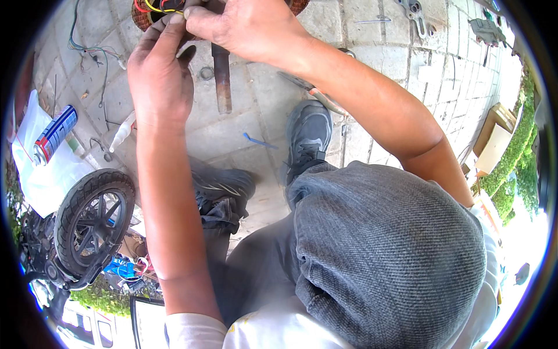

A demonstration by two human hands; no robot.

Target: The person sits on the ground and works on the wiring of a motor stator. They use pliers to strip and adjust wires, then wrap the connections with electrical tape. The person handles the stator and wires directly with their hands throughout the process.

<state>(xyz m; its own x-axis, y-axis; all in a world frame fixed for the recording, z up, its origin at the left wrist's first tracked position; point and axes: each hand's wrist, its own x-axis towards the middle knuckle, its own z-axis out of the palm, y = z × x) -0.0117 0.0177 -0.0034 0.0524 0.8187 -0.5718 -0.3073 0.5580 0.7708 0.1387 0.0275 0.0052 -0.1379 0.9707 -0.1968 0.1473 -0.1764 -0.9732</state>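
At the top edge, my left hand (163, 72) and my right hand (247, 29) meet with bent fingers. Both pinch a thin yellow wire (156, 8), and their fingertips partly hide it. A red wire (139, 7) curves close by. Behind the hands sits a round copper-wound motor core (141, 20), cut off by the frame edge and largely covered by my fingers. From beneath my hands a dark, rusty shaft (222, 81) with a threaded end points toward me. A small metal ring (206, 72) lies on the paving beside the shaft.
Pliers with orange handles (328, 102) lie near my right shoe (310, 131). Leftward are loose cables (74, 43), a white-tipped tube (122, 134), and a spray can (56, 134) on a white plastic bag (52, 189). A black wheel (96, 224) stands lower left. Far right is a cardboard box (497, 136).
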